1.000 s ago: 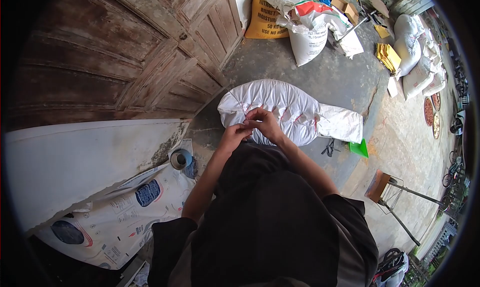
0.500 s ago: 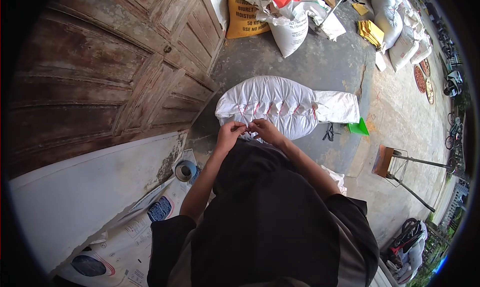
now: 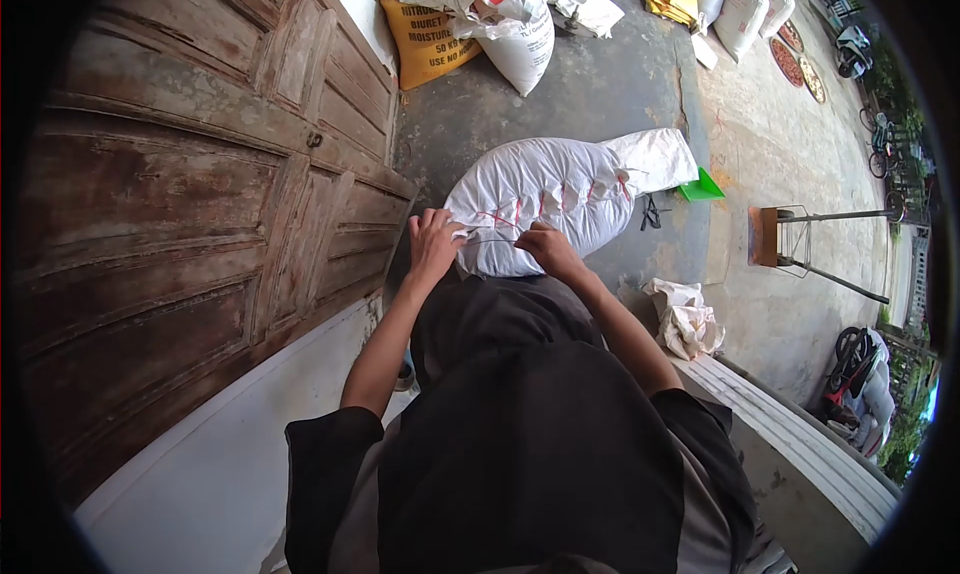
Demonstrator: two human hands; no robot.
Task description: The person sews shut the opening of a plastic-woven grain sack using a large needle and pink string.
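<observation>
White woven sack (image 3: 560, 179) lies on the concrete floor (image 3: 620, 84) beside a wooden door (image 3: 200, 174) in the head view. Red stitches (image 3: 560, 202) cross most of its seam, and the near end looks unfinished. The left hand (image 3: 435, 239) is closed on the sack's near corner, and the right hand (image 3: 545, 244) pinches the thread (image 3: 492, 241) taut.

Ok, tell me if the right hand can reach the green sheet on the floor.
Probably not: the right hand is at the near end of the white sack; the green sheet lies past its far end.

Sack (image 3: 560, 189) on floor (image 3: 620, 84), door (image 3: 200, 174) left (stand (image 3: 768, 236) right)
</observation>
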